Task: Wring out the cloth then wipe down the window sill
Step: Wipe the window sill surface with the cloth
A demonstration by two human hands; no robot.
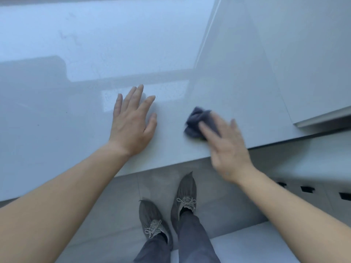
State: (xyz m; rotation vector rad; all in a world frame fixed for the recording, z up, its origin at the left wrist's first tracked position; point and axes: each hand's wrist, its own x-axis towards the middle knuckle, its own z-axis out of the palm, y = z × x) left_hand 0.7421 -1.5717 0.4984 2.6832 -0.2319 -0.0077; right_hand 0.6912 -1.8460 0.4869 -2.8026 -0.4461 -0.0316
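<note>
A wide glossy pale-grey window sill (76, 130) fills the upper part of the view. My left hand (133, 122) lies flat on it, fingers spread, holding nothing. To its right, my right hand (226, 147) presses a bunched dark blue-grey cloth (197, 120) against the sill near its front edge. The right hand is blurred. Part of the cloth is hidden under my fingers.
A white wall or reveal (303, 54) rises at the right, ending the sill. Below the sill's edge are my feet in grey shoes (171, 211) on a grey tiled floor. A pale ledge with dark slots (307, 188) sits at the lower right.
</note>
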